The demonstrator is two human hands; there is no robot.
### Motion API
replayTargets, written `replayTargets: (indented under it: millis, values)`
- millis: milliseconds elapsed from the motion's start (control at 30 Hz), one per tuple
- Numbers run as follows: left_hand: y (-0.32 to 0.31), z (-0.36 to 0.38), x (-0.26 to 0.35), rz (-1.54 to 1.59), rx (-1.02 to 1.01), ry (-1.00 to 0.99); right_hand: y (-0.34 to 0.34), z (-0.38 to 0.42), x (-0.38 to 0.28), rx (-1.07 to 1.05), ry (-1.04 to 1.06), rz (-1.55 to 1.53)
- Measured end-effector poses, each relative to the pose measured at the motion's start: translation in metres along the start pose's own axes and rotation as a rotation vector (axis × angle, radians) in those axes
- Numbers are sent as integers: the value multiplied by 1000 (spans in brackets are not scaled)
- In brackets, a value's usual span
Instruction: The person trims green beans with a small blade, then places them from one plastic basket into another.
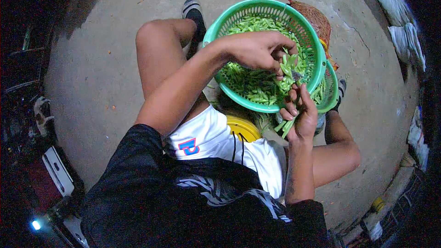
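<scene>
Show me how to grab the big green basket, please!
Try the rim of the big green basket, one hand from the left, one from the right, thumbs inside. It's a solid band above the holey wall, so probably the easiest grip.

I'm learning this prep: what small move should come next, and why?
Probably let the green pieces drop from the left hand into the basket: that hand is over it, similar pieces lie inside, and the right hand holds longer stalks, seemingly for cutting.
</scene>
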State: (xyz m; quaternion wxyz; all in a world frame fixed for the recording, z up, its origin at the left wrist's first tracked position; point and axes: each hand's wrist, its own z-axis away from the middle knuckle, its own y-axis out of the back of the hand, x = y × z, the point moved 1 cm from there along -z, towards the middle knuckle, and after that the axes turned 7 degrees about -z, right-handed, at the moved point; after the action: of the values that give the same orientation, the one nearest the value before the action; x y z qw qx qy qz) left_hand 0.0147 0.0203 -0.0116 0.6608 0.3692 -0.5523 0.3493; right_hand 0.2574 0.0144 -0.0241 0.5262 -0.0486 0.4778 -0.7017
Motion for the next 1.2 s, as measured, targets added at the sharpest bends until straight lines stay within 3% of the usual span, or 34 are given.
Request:
replayTargets:
  millis: [233,433,500,600,633,800,900,967,1000,1100,1167,1200]
  values:
    - [1,0,0,-40,35,-29,-4,2,0,52,24,16]
    - [0,1,5,-60,33,9,-1,0,0,-82,-113,-57]
    - [-1,3,11,-349,114,2,-5,2,0,-123,-165,-129]
    - [18,2,0,-111,82,-119,-5,4,-4,-153,-234,-167]
    - [26,8,3,-27,138,1,-3,4,-4,-154,-234,-168]
    - [11,5,8,-212,153,-49,-4,1,-4,-138,-253,-217]
    - [-5,-7,-10,-57,107,-119,1,0,-3,-137,-238,-252]
    - [11,-3,-5,-220,197,-214,0,3,-5,-135,-239,-245]
    - [20,1,-6,-18,178,-46,3,3,-5,-157,-235,-241]
    - [23,6,2,32,200,-19,3,1,-5,-170,-219,-234]
    - [9,4,10,-406,128,-44,1,-1,-4,-160,-221,-232]
    - [-7,1,8,-88,61,5,2,-1,-4,-155,-219,-230]
